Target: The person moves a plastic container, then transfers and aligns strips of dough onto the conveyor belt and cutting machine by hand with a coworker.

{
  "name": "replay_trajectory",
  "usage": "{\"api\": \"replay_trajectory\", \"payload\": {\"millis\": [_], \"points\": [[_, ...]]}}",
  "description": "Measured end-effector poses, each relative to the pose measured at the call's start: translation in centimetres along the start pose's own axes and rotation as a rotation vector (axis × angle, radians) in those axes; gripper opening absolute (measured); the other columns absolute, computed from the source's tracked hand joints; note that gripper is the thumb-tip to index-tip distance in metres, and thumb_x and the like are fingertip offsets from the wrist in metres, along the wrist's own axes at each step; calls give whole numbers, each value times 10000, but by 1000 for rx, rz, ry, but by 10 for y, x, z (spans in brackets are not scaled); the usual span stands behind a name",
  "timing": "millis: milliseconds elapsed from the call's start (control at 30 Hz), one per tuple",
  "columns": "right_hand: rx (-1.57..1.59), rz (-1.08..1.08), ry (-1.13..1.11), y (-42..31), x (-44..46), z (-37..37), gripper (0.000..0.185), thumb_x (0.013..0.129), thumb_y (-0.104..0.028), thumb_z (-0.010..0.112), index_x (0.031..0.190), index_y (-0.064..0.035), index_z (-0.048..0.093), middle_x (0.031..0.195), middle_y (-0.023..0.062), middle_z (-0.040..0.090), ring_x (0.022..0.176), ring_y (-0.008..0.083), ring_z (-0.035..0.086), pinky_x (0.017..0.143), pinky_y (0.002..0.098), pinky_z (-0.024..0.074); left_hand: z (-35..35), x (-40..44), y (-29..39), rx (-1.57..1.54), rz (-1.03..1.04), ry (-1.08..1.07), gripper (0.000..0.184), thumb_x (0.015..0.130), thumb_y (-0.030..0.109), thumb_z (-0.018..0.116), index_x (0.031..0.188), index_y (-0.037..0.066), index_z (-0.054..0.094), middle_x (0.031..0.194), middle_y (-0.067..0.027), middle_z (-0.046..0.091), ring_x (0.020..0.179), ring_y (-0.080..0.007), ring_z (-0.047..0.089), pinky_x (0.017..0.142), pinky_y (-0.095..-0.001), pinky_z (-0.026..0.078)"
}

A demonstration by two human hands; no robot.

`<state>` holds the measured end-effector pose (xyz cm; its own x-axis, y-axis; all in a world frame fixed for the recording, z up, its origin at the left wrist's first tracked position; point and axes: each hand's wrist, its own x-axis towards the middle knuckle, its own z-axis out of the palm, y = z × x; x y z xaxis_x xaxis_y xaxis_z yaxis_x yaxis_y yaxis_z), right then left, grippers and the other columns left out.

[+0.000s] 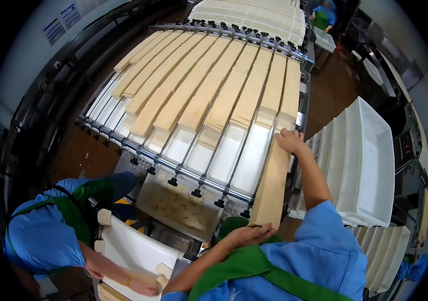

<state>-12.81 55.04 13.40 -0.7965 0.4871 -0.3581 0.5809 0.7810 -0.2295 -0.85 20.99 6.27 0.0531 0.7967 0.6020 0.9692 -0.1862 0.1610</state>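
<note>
Pale slabs (191, 93) lie at eleven o'clock; at five, the left hand (246, 236) lays straight fingers against a long slab (272, 188), at four; at three, the right hand (291, 141) curls its fingers over it, pinch unclear.

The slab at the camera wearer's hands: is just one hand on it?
No: the right hand and left hand both touch the slab.

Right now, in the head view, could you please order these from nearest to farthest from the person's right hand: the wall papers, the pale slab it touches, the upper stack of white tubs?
From the right hand:
1. Pale slab: touching the hand.
2. Upper stack of white tubs: beside it, at right.
3. Wall papers: far upper left.
</note>
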Motion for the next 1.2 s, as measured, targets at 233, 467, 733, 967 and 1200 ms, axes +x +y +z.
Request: {"api": "replay_trajectory", "payload": {"millis": [233, 467, 733, 967, 1200], "points": [[9, 82, -99, -6, 15, -9, 702, 883, -478, 366, 1353, 41, 409, 1413, 249, 396, 1324, 391, 348, 1100, 474, 184, 15, 13, -19, 153, 157, -7, 471, 832, 161, 489, 1294, 85, 538, 1241, -79, 477, 808, -95, 590, 754, -234, 512], [68, 22, -59, 14, 39, -7, 624, 859, -410, 392, 1291, 36, 444, 1440, 208, 373, 1313, 371, 374, 1085, 496, 219, 2, 38, -39, -267, -109, -73, 434, 820, 115, 547, 1240, 12, 526, 1054, -87, 506, 893, -189, 604, 739, -271, 526], [-1, -171, 541, 29, 43, 23, 371, 818, -314, 486, 1016, -5, 543, 1170, 157, 558, 1162, 326, 471, 995, 514, 300, -3, 54, -50, -425, -208, -173, 394, 794, 72, 552, 1186, 43, 517, 994, -97, 502, 794, -234, 621, 647, -329, 540], [-19, -14, 1043, 26, 66, 37, 606, 824, -339, 569, 1290, 22, 432, 1267, 225, 512, 1225, 342, 445, 1033, 521, 270, 2, 86, -71, -307, -302, -246, 294, 781, 84, 551, 1072, 57, 512, 990, -93, 504, 753, -266, 610, 599, -371, 523], [849, 160, 500, 43, 77, 31, 736, 862, -412, 470, 1442, -13, 257, 1402, 198, 440, 1348, 341, 337, 1120, 500, -3, 20, 81, -60, 236, -302, -185, 181, 751, 206, 571, 914, 126, 569, 982, -40, 543, 766, -174, 520, 595, -299, 418]]}}
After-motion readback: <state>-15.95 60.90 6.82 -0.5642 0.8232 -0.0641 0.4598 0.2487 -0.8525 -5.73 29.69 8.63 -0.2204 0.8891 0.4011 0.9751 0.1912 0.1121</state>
